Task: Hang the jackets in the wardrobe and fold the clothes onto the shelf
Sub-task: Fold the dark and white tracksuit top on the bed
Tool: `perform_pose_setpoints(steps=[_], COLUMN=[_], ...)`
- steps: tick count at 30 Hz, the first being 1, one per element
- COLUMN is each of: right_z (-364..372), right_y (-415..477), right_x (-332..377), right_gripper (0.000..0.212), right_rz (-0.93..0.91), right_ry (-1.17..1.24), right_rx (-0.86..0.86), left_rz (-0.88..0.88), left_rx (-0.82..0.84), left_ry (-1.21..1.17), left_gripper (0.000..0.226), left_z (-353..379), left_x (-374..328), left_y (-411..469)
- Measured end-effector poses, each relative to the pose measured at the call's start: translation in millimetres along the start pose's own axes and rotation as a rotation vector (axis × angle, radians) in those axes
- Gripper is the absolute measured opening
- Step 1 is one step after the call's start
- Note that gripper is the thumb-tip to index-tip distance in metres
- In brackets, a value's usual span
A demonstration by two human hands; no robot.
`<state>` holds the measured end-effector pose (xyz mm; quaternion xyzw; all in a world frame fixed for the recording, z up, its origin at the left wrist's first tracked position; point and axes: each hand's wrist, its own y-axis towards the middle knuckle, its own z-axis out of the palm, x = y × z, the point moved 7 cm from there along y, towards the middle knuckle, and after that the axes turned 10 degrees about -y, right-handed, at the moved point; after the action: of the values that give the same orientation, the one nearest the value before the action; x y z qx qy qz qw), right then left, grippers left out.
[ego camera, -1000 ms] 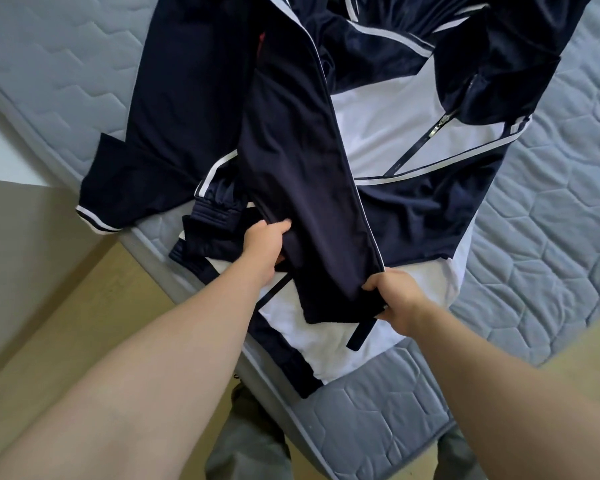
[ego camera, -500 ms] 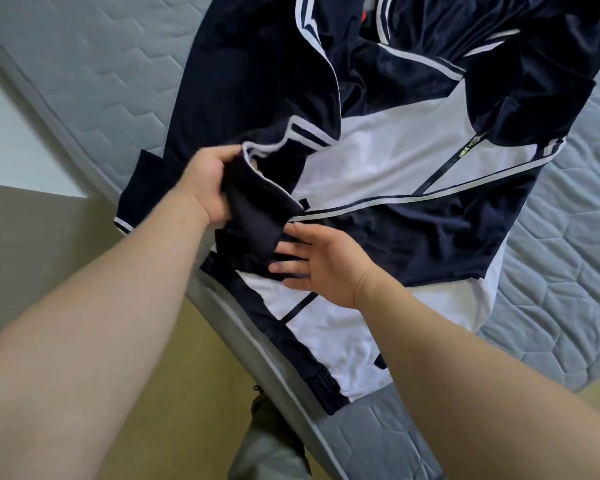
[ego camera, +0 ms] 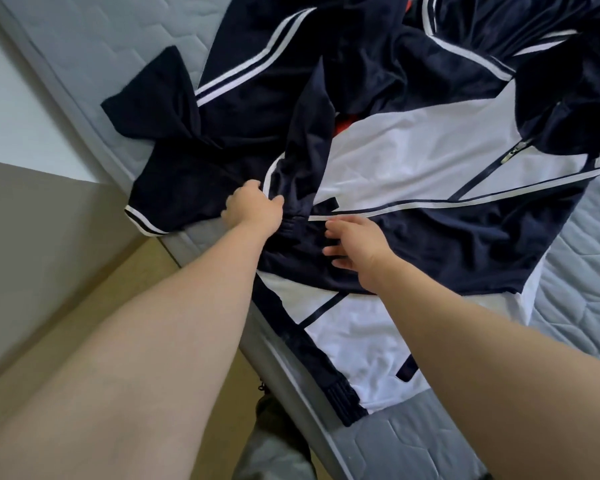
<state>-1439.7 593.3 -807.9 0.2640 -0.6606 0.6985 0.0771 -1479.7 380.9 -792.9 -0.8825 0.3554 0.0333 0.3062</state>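
- The jacket (ego camera: 413, 174) is spread on the mattress (ego camera: 568, 271), its hem at the near edge.
- One sleeve (ego camera: 160, 188) is laid out to the left.
- The left hand (ego camera: 253, 209) and right hand (ego camera: 354, 244) are placed side by side on the jacket.

Navy and white jacket (ego camera: 413, 174) spread on grey quilted mattress (ego camera: 568, 306), near its edge. Left hand (ego camera: 255, 209) grips bunched navy fabric at the folded sleeve cuff (ego camera: 291, 216). Right hand (ego camera: 355, 245) just beside it, fingers straight and spread, over the navy panel. Zipper (ego camera: 513, 154) on the white chest panel. Another striped cuff (ego camera: 142, 220) overhangs the mattress edge. Tan floor (ego camera: 84, 306) below.
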Motion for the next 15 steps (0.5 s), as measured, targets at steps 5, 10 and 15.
perform_pose_setpoints(steps=[5,10,15], right_z=[-12,-30,-91], right_y=[-1,-18,-18], right_x=[1,-19,-63], right_gripper=[0.036,0.077,0.024], right_rz=[0.032,0.128,-0.035], right_ry=[0.254,0.493,-0.028], right_rx=[0.108,0.249,-0.217], left_rz=[0.069,-0.214,-0.129], left_rx=[0.158,1.031,0.946], left_ry=[-0.773,-0.647,-0.052], left_gripper=[0.012,0.027,0.013], left_z=[2,84,117], left_x=[-31,-7,26], left_y=[-36,-131,-140])
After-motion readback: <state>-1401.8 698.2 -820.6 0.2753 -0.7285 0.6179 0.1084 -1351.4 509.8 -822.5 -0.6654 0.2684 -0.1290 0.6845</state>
